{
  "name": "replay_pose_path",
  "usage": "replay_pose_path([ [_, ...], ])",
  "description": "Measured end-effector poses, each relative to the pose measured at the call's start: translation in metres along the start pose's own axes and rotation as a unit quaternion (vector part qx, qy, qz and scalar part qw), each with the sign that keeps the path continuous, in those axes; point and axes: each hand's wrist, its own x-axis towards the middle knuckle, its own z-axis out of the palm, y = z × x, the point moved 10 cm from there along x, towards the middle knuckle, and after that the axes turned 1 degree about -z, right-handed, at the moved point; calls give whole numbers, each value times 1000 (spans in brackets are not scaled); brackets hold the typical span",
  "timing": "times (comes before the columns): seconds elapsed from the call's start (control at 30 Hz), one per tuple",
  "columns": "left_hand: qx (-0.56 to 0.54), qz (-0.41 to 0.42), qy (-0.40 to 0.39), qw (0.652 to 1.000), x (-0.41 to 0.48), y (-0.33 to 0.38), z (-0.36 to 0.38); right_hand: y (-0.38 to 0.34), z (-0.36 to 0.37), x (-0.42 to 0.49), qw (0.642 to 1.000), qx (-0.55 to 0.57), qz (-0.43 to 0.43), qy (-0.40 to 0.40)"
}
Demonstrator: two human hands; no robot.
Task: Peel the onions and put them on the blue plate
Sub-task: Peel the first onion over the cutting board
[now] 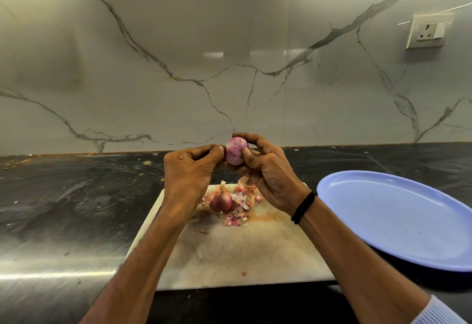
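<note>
My right hand (268,173) grips a mostly peeled pink-purple onion (235,152), held up above the far end of the white cutting board (242,252). The fingertips of my left hand (190,170) pinch at the onion's left side. An unpeeled red onion (221,201) sits on the board below my hands, with loose bits of peel (238,211) scattered around it. The blue plate (398,219) lies to the right of the board with nothing on it.
The board and plate rest on a dark, glossy counter (76,203). A marble-patterned wall (204,55) rises behind it, with a wall socket (427,31) at upper right. A black band circles my right wrist (304,207).
</note>
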Motion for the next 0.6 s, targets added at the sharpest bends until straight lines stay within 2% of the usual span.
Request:
replay_pose_path([
  [0.17, -4, 6, -29, 1000, -1, 1, 5, -2, 0, 0, 1000, -2, 1, -3],
  [0.6, 5, -5, -33, 999, -3, 0, 8, 1, -5, 4, 993, -117, -32, 2],
])
